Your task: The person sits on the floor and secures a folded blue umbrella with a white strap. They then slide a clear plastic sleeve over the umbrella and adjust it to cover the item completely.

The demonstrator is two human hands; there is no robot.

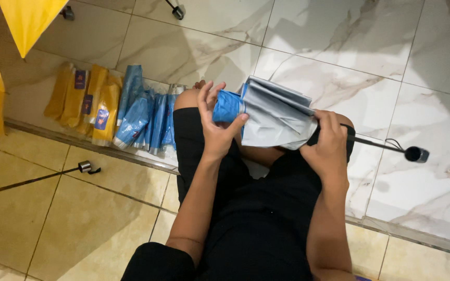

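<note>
**Folding an umbrella over the lap**

The person sat on the floor (339,41), legs in black shorts, with a folding umbrella (274,117) held across the knees at the centre of the frame. Its canopy was silver-grey outside and blue at the gathered end. The left hand (215,127) was clamped on that blue end, thumb on the near side and fingers curled over the top, bunching the fabric. The right hand (328,148) was closed around the opposite end of the canopy, where the thin dark shaft ran out to the right and ended in a round black handle (415,154) near the right edge of the frame.

Judging by the loose, uneven pleats, the step in hand looked like gathering and smoothing the canopy around the shaft; the fabric was not yet rolled tight. The next move would seem to call for a steady grip at the shaft end while the other hand turned the pleats one way and pressed them flat.

In the upper left of the frame, a row of packed umbrellas lay side by side on the floor: yellow sleeves (87,101) to the left, blue sleeves (144,117) just beside them. An open yellow canopy (27,18) showed in the top left corner.
</note>
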